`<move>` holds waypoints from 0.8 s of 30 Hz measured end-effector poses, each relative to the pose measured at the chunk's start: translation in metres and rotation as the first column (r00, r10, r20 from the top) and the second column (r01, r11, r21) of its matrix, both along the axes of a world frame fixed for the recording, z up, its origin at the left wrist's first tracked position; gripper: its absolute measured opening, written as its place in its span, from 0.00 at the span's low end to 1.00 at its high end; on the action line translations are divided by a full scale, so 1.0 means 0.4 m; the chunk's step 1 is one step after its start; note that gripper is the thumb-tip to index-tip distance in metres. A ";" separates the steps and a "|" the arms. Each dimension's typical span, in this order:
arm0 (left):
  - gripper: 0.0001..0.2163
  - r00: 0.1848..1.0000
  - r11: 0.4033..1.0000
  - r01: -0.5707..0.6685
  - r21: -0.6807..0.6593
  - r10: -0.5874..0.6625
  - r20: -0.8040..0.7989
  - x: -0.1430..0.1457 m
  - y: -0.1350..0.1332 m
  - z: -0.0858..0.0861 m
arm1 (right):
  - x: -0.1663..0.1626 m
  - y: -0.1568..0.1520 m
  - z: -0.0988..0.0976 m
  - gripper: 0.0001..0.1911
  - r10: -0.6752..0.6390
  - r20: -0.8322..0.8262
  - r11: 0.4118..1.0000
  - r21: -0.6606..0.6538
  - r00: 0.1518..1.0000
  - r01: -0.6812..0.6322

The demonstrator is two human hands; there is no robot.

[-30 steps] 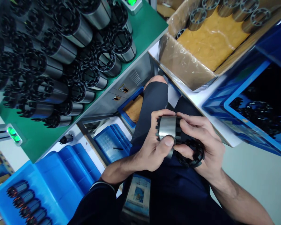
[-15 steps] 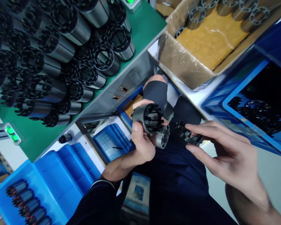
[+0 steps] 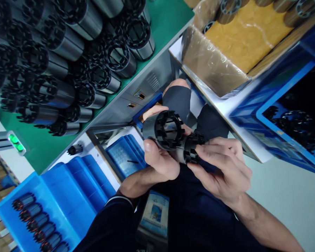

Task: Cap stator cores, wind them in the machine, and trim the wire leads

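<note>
My left hand (image 3: 162, 162) is closed around two metal stator cores. The upper, larger stator core (image 3: 150, 128) has a black toothed plastic end piece facing me, and its hollow middle shows. Below it to the right, the second stator core (image 3: 180, 153) is mostly covered by the hands and parts. My right hand (image 3: 223, 168) pinches a black toothed plastic end ring (image 3: 193, 141) between thumb and fingers. That ring is up against the right end of the second core; how far it is seated I cannot tell.
Many stator cores with black ends (image 3: 52, 94) stand on a green-topped bench (image 3: 168, 24) at left. A cardboard box (image 3: 210, 61) holds bare cores. Black parts fill a blue crate (image 3: 267, 122) at right. Wound cores (image 3: 39, 222) lie in a blue bin (image 3: 60, 196).
My right hand has moved left with the black end ring, bringing it from apart to the bare end of the second core. My left hand keeps hold of both cores.
</note>
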State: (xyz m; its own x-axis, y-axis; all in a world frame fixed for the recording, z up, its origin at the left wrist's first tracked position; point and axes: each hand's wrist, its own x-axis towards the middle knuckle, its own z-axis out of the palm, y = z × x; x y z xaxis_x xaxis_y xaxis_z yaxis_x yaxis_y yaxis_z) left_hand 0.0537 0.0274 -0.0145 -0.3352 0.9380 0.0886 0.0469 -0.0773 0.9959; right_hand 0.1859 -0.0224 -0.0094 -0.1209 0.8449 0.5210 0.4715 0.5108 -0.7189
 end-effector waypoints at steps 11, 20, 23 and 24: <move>0.50 0.982 1.000 -0.007 -0.017 0.004 -0.187 -0.008 0.012 -0.004 | -0.004 -0.011 0.004 0.29 0.038 -0.117 0.983 -0.173 0.992 -0.058; 0.43 0.997 0.992 0.056 -0.110 -0.061 -0.044 -0.030 0.001 -0.007 | 0.004 -0.002 0.034 0.27 0.034 -0.135 0.962 -0.265 0.990 -0.069; 0.47 0.997 0.987 0.069 -0.148 -0.071 -0.012 -0.031 -0.006 -0.008 | -0.014 -0.005 0.010 0.21 0.042 -0.133 0.956 -0.282 0.990 -0.079; 0.49 0.997 0.979 0.078 -0.190 -0.077 0.013 -0.031 -0.011 -0.007 | -0.026 -0.009 -0.001 0.19 0.031 -0.150 0.958 -0.278 0.988 -0.072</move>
State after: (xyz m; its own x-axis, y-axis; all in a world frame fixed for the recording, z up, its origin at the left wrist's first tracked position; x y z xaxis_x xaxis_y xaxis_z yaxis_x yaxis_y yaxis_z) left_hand 0.0413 0.0231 -0.0172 -0.2608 0.9607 -0.0953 0.0426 0.1101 0.9930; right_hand 0.1757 -0.0259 -0.0098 -0.1103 0.9543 0.2778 0.3322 0.2988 -0.8946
